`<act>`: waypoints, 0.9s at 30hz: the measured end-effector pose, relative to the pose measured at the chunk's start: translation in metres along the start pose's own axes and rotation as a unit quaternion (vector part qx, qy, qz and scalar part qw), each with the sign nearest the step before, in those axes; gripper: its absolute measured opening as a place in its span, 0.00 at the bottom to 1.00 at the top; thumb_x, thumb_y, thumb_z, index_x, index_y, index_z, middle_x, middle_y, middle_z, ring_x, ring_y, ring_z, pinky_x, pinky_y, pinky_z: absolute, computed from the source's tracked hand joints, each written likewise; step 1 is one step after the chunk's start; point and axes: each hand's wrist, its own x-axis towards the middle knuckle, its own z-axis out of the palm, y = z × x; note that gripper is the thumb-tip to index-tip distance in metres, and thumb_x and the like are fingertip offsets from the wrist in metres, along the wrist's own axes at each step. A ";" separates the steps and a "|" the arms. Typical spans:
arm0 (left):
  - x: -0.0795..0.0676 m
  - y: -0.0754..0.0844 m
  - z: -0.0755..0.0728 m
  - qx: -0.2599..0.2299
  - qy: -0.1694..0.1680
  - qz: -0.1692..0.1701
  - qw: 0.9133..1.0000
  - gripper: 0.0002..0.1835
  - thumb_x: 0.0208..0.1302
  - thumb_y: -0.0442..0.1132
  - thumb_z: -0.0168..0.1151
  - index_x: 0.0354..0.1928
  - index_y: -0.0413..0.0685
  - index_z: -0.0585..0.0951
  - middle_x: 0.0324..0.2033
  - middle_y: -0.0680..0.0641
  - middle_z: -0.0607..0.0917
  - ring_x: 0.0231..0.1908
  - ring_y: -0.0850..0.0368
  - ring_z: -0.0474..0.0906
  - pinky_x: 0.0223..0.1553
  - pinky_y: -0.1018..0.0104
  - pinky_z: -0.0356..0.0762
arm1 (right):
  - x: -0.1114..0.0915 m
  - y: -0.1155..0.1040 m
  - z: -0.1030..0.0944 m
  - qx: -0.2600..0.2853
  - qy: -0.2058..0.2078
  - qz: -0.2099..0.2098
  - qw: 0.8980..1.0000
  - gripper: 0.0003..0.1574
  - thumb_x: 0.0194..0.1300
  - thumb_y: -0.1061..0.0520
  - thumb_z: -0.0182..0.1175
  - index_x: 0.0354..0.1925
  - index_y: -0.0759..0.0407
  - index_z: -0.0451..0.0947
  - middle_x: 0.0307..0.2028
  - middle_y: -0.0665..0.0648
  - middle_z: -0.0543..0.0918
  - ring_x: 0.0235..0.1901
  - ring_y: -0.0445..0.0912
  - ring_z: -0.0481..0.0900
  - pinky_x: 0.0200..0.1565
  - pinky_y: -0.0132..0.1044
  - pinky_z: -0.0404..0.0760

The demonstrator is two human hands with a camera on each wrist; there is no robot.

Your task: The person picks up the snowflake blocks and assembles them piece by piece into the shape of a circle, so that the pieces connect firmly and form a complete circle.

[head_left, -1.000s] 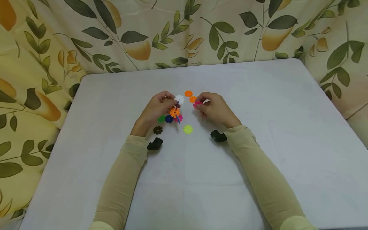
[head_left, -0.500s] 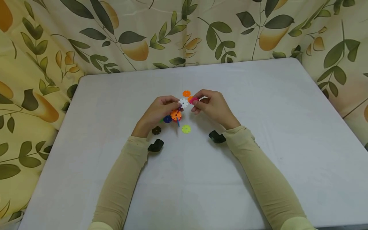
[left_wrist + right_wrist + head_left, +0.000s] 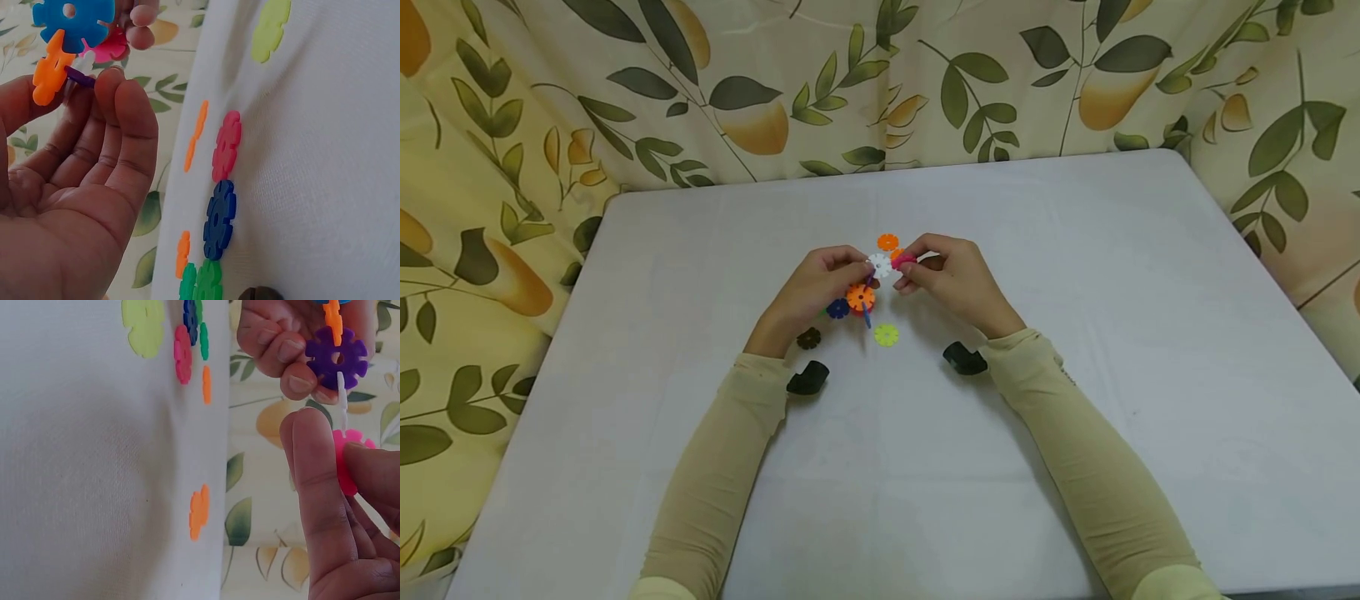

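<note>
My left hand (image 3: 812,287) pinches a chain of slotted plastic discs between thumb and fingers. The chain runs from a blue disc (image 3: 75,24) through an orange disc (image 3: 861,297) and a purple disc (image 3: 319,356) to a white disc (image 3: 879,266). Opposite it, my right hand (image 3: 958,279) pinches a pink disc (image 3: 346,465) between thumb and index finger. The pink disc's edge meets the lower end of the white one in the right wrist view. Both hands are held above the table, and the left fingers partly hide the white disc in the left wrist view.
Loose discs lie on the white-covered table (image 3: 1000,483): yellow (image 3: 886,335), brown (image 3: 808,337), dark blue (image 3: 219,220), pink-red (image 3: 227,147), green (image 3: 209,281) and orange (image 3: 887,242) among them. Black wrist cameras (image 3: 808,378) jut inward from both wrists. A leaf-patterned curtain (image 3: 842,83) hangs behind.
One second ago the white and pink discs were apart; my hands have come together and the two discs now meet. Over the last half second the hands have barely moved.
</note>
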 end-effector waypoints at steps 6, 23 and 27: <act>0.002 -0.001 0.001 0.010 0.006 0.001 1.000 0.12 0.81 0.40 0.60 0.45 0.37 0.85 0.41 0.40 0.89 0.43 0.48 0.84 0.49 0.64 0.83 | -0.001 0.001 0.003 0.015 -0.006 -0.019 1.000 0.04 0.72 0.73 0.65 0.44 0.73 0.84 0.39 0.66 0.89 0.32 0.52 0.91 0.45 0.39 0.89; 0.002 0.002 0.013 -0.027 0.053 -0.006 0.998 0.11 0.80 0.35 0.61 0.45 0.33 0.86 0.37 0.40 0.90 0.39 0.42 0.85 0.43 0.67 0.85 | 0.001 0.003 0.011 0.013 0.029 -0.066 0.997 0.03 0.69 0.77 0.65 0.40 0.75 0.83 0.39 0.69 0.89 0.29 0.54 0.91 0.39 0.37 0.89; 0.002 0.004 0.014 -0.053 0.059 -0.012 0.997 0.10 0.80 0.34 0.60 0.46 0.31 0.85 0.36 0.39 0.90 0.31 0.51 0.85 0.42 0.66 0.87 | 0.001 0.003 0.013 0.009 0.038 -0.095 0.995 0.04 0.68 0.79 0.65 0.37 0.74 0.83 0.37 0.68 0.88 0.28 0.53 0.90 0.36 0.36 0.89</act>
